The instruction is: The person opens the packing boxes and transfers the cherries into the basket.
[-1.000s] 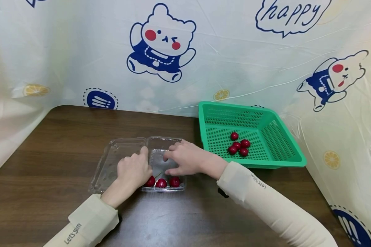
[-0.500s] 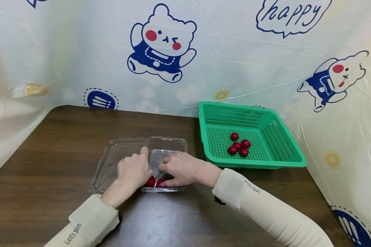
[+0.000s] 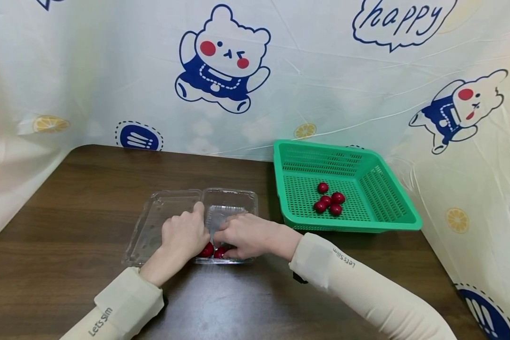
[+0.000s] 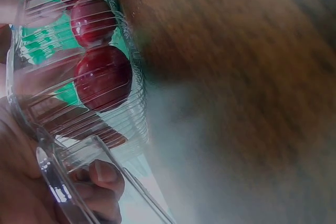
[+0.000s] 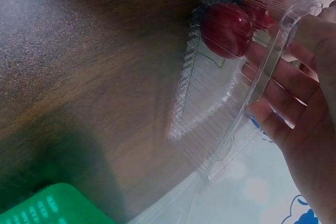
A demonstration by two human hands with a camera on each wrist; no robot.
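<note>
A clear plastic clamshell box (image 3: 229,192) lies open on the table, its lid to the left. Dark red cherries line its near side: a left cherry (image 3: 207,250), a middle cherry (image 3: 219,253) and a right cherry (image 5: 227,30), which the right hand hides in the head view. My left hand (image 3: 182,233) grips the box at the hinge, fingers curled about that edge. Reaching inside, my right hand (image 3: 247,235) has thumb and index finger around the middle cherry, apparently pinching it. The ribbed wall partly blurs the contact in both wrist views.
A green plastic basket (image 3: 391,198) stands on the table at the back right. Several cherries (image 3: 335,209) lie in it. Behind the brown table (image 3: 89,198) hangs a printed curtain (image 3: 314,85).
My right hand has come down and slightly left into the box, covering the right cherry and closing in on the middle one. The left hand has kept its hold.
</note>
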